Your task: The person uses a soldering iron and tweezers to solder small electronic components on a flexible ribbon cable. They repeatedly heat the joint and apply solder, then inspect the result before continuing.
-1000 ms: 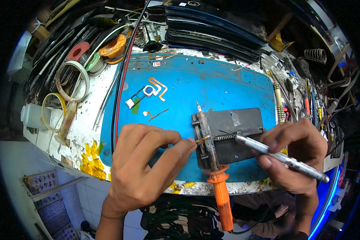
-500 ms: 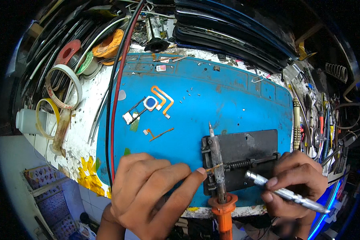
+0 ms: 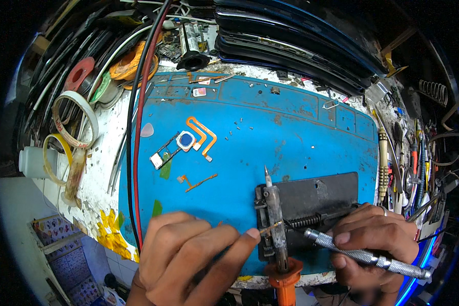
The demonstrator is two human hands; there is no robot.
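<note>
My left hand (image 3: 191, 255) is closed in a pinch on a thin brown-orange flex cable (image 3: 264, 231), whose end lies against the metal barrel of a soldering iron (image 3: 274, 206). The iron, with its orange handle (image 3: 285, 286) toward me and tip pointing away, lies over the left edge of a black spring-loaded board holder (image 3: 336, 191). In my right hand (image 3: 375, 245) is a knurled silver pen-shaped tool (image 3: 364, 256), gripped between thumb and fingers. Its blunt end points at the iron, apart from it; I cannot make out a blade.
On the blue mat (image 3: 250, 112) lie an orange flex cable with a round blue-white button (image 3: 186, 139), a smaller flex strip (image 3: 201, 182), a grey pick (image 3: 147, 130) and tiny screws. Black and red cables (image 3: 135, 168) cross the left side. Tape rolls (image 3: 76, 120) and stacked dark panels (image 3: 290, 48) border the mat.
The view has shifted slightly. My right hand has turned its silver tool a little and moved its blunt end closer to the iron. The left hand keeps its pinch at the barrel.
</note>
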